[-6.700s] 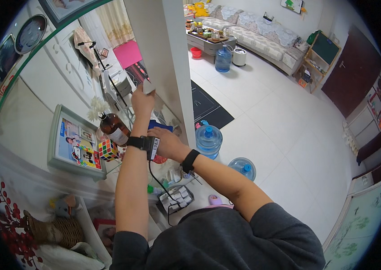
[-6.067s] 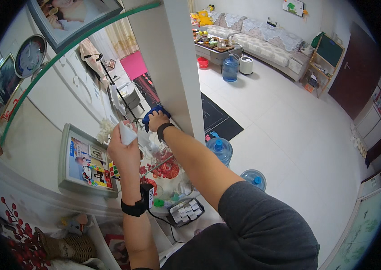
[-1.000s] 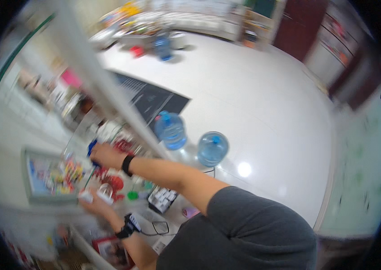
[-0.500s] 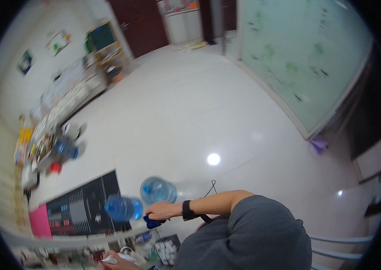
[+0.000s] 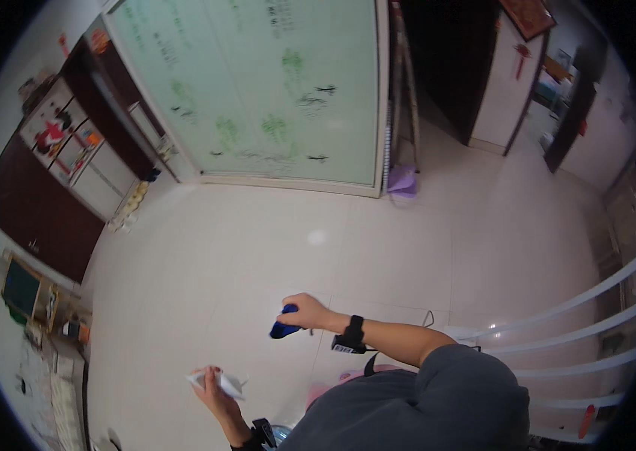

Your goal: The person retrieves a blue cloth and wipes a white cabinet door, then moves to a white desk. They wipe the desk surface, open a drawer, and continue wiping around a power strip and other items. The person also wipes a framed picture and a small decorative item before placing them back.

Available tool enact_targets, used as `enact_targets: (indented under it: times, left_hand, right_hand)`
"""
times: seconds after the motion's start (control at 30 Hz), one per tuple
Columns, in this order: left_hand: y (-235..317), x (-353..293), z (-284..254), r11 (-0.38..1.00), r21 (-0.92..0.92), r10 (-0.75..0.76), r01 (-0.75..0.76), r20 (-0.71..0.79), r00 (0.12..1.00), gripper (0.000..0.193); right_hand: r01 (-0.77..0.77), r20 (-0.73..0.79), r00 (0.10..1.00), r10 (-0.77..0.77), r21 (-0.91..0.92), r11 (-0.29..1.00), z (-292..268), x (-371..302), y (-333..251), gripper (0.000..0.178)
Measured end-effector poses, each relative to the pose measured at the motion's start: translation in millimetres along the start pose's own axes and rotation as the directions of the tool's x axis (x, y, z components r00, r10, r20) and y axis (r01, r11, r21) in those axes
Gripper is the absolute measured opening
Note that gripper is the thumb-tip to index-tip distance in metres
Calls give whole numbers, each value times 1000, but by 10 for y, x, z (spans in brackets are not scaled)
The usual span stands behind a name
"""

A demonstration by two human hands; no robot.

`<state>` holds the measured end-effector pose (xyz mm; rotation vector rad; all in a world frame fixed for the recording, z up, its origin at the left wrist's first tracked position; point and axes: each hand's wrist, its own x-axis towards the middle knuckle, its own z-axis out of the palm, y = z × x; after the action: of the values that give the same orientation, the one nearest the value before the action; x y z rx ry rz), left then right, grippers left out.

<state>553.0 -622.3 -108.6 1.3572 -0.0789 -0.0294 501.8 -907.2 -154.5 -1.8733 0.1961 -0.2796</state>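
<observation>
My right hand (image 5: pixel 307 310) is closed round a small dark blue object (image 5: pixel 283 329), soft-looking, perhaps a folded cloth; its exact kind is unclear. That arm reaches across in front of my body, with a black band on the wrist. Lower and to the left, my left hand (image 5: pixel 211 391) grips a white, flat packet or folded paper (image 5: pixel 231 386), its fingers wrapped over it. Both hands are held out above the pale tiled floor (image 5: pixel 205 278), apart from each other. At the lower edge, beside my left wrist, a bit of a clear blue water bottle (image 5: pixel 280 434) shows.
Ahead stands a frosted glass partition (image 5: pixel 250 98) with green plant patterns, a purple bag (image 5: pixel 402 183) at its foot. White curved rails (image 5: pixel 558 301) run along the right. A dark red door (image 5: pixel 43 203) and a small easel board (image 5: pixel 21 286) are at the left.
My view has swung to the right, so the mat and most of the water bottles have left the picture. Both hands have come away from the cluttered surface, still holding their things.
</observation>
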Motion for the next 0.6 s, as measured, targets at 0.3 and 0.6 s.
enact_targets:
  times: [0.3,0.6]
  left_hand:
    - [-297,1542,2132,851,-187,-271,490,643,716,22]
    - [-297,2767,3866,821,-167,-183,546,829,529,42]
  right_hand:
    - [-159,7,987,159,34,987,-1349,389,13,41]
    - [-153,-118,981,155,20,988,-2079,1650,34,58]
